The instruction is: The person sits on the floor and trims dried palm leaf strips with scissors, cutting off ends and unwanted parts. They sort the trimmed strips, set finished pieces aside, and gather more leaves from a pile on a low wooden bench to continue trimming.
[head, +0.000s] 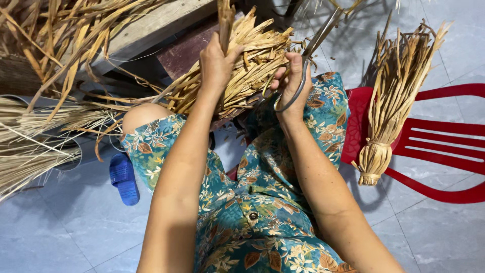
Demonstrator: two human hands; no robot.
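My left hand (216, 63) is clamped round a bundle of dried straw-coloured leaves (247, 71), fingers wrapped over the top, thumb toward my right hand; bundle lies across my lap, fanning out away from me & past both hands. My right hand (293, 81) is closed on the loops of a pair of metal scissors (308, 55), fingers thru the handles; blades run up & away from that hand, tips past the leaf ends; can't tell if blades are apart or together, they sit nearly edge-on. Right hand sits just beside the bundle, knuckles touching the loose leaves.

To the right of my right hand, well apart: a tied sheaf of the same leaves (391, 106), bound near its base, resting on a red plastic chair (444, 146) w/ slatted back. Below my left forearm, on the tiled floor (60, 232): a blue sandal (124, 179). Left of my left hand: a loose heap of dried leaves & stalks (45, 121), spreading to the pic edge; beyond that hand, a grey wooden plank (151, 28) running diagonally under more leaves. I'm in floral teal clothes (252, 202).
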